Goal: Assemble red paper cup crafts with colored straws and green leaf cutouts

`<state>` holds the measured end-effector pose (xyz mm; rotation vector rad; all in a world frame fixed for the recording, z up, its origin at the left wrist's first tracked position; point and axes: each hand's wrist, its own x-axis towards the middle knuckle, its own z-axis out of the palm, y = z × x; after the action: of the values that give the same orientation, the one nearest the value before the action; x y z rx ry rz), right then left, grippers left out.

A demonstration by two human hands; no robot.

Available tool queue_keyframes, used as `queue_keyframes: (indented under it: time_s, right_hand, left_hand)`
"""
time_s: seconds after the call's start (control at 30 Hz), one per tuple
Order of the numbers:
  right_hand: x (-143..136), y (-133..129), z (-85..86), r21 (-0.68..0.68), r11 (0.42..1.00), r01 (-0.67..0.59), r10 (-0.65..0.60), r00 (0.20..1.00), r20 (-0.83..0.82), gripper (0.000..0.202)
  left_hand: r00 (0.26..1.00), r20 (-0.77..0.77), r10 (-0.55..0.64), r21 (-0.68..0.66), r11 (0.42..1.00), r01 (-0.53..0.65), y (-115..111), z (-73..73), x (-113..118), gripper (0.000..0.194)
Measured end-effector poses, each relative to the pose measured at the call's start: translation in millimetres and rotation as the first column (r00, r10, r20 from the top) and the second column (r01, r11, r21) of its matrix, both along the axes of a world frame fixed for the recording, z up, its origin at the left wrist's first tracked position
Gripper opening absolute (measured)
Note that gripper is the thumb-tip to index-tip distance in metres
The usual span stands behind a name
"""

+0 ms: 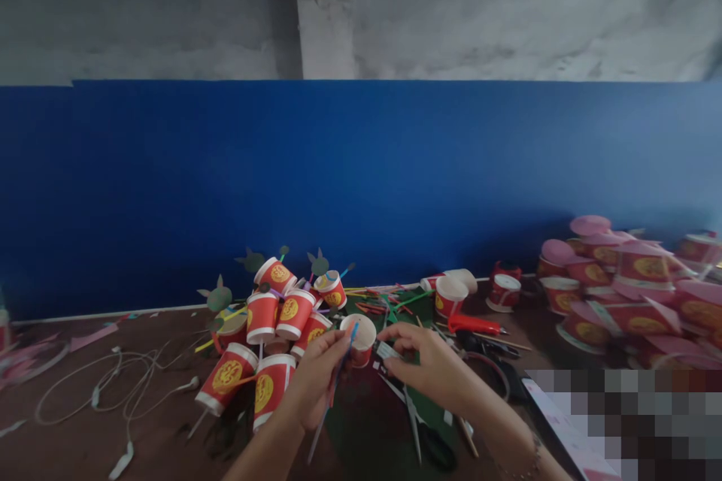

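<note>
My left hand (323,374) is closed around a thin stick with a blue end (355,330); its pale lower part sticks out below the fingers. Just beyond the fingertips, a red and white paper cup (361,332) stands with its opening up. My right hand (422,355), right of that cup, has thumb and forefinger curled about a small white rectangular piece (386,351), too small to identify. Below this hand lie open scissors (416,421) with dark handles. Beside my left hand is a heap of red paper cups (262,316), some with coloured straws and grey rabbit-head cutouts (319,264).
White earphones (121,458) with a tangled cord lie at left. A red glue gun (477,325) and more cups (451,293) sit to the right. Pink-trimmed cups (643,263) are piled at far right, behind a phone-like device (556,421). A blue panel (361,180) borders the back.
</note>
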<state>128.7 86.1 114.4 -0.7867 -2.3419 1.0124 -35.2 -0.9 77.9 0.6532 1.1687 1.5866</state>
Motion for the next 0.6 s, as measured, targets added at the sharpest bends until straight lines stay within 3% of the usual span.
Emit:
queue_keyframes:
  time_s: [0.4, 0.6]
  right_hand:
    - [0.1, -2.3, 1.6, -0.026, 1.000, -0.004, 0.004, 1.000, -0.020, 0.025]
    - [0.2, -9.8, 6.2, -0.009, 1.000, -0.013, 0.013, 0.999, -0.044, 0.025]
  left_hand:
    - [0.993, -0.105, 0.055, -0.014, 0.998, -0.057, 2.8, -5.4, -1.5, 0.044]
    - [0.960, -0.266, 0.092, -0.038, 0.994, -0.106, 2.3, -4.5, -1.7, 0.042]
